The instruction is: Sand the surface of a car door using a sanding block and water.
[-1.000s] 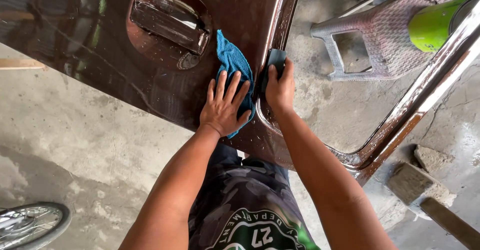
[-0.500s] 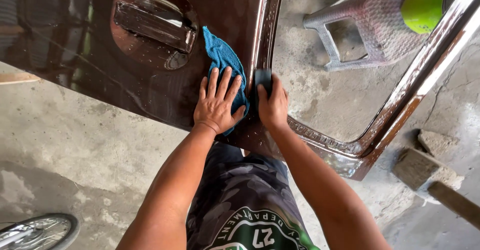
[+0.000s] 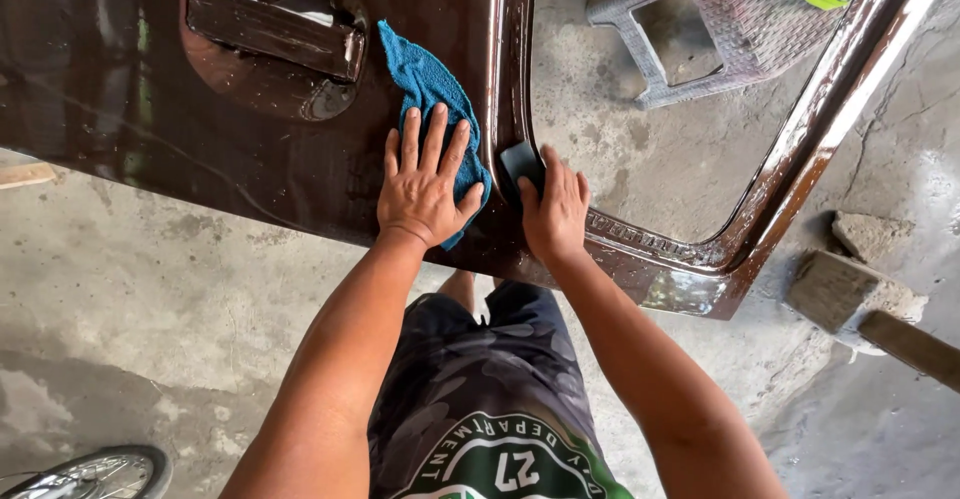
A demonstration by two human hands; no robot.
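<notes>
You stand over a glossy brown car door [image 3: 250,149] laid flat, your left hand [image 3: 425,184] spread wide, fingers fanned and palm pressing a blue cloth [image 3: 432,84] against the panel just right of the recessed door handle [image 3: 275,34]. Your right hand [image 3: 555,209] cups a small dark sanding block or sponge [image 3: 520,164] against the wet pillar of the window frame [image 3: 510,69], fingers curled over it; which of the two it is cannot be told from this angle, since the hand covers most of it. Compared with a second ago, both hands sit a little lower on the door and closer to its near edge, and the cloth has flattened out under your left palm, its far corner trailing toward the handle. The block has slid down the frame toward the lower corner of the window opening, which suggests the rubbing stroke is working along that seam, with the cloth holding the panel beside it. Water beads shine along the frame. Through the opening you can see a grey plastic stool [image 3: 720,29] on the concrete floor [image 3: 130,279], loose bricks [image 3: 840,279] at right, and a bicycle wheel [image 3: 95,474] at lower left.
</notes>
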